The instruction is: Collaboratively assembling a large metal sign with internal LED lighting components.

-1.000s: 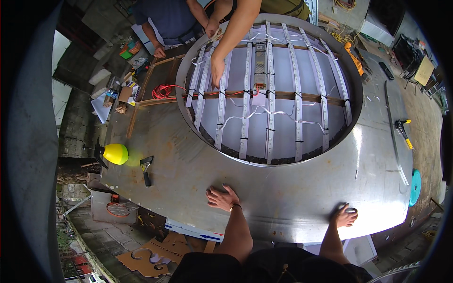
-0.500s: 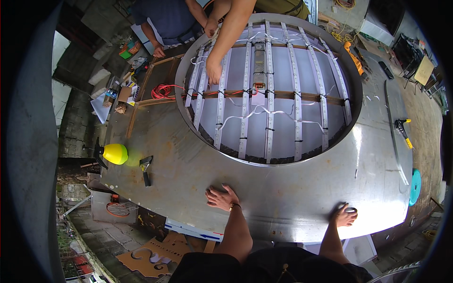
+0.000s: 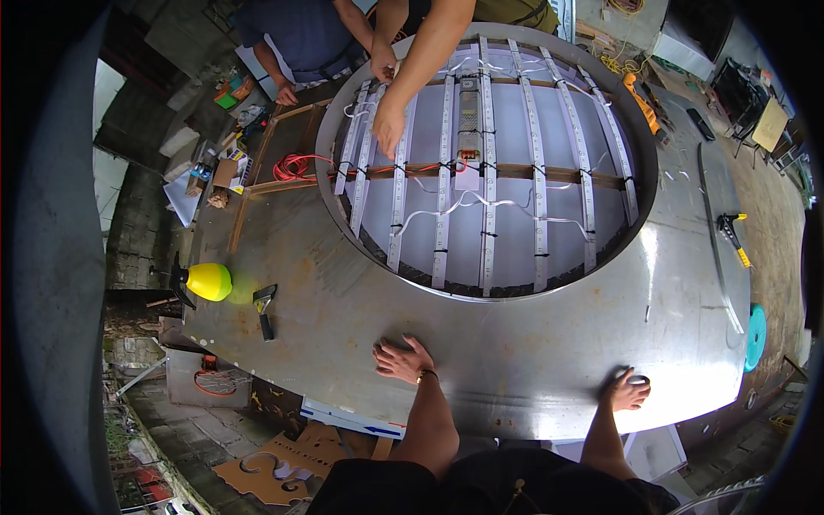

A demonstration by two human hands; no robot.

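My left hand [image 3: 399, 359] lies flat on the metal tabletop [image 3: 343, 300], fingers spread and holding nothing. Farther right, near the front edge, my right hand [image 3: 628, 391] rests with curled fingers beside a small round greyish thing [image 3: 637, 379] that I cannot make out. Beyond both hands sits a large round metal frame [image 3: 648, 206], out of their reach. Across its inside run several LED strips [image 3: 487, 189], tied with black ties, white wires and a metal power supply [image 3: 469, 112]. A co-worker's hand [image 3: 389, 129] reaches into the frame, over the strips at its left.
A yellow spray bottle [image 3: 209, 281] and a scraper [image 3: 265, 311] are on the left of the table. At the right lie a yellow-and-black tool [image 3: 734, 240] and a long thin strip [image 3: 721, 249]. Red wire [image 3: 294, 166] is coiled left of the frame. Two people stand at the far side.
The co-worker's lower hand has moved slightly toward me inside the frame. The frame has shifted very slightly left. Both of my hands stay in place.
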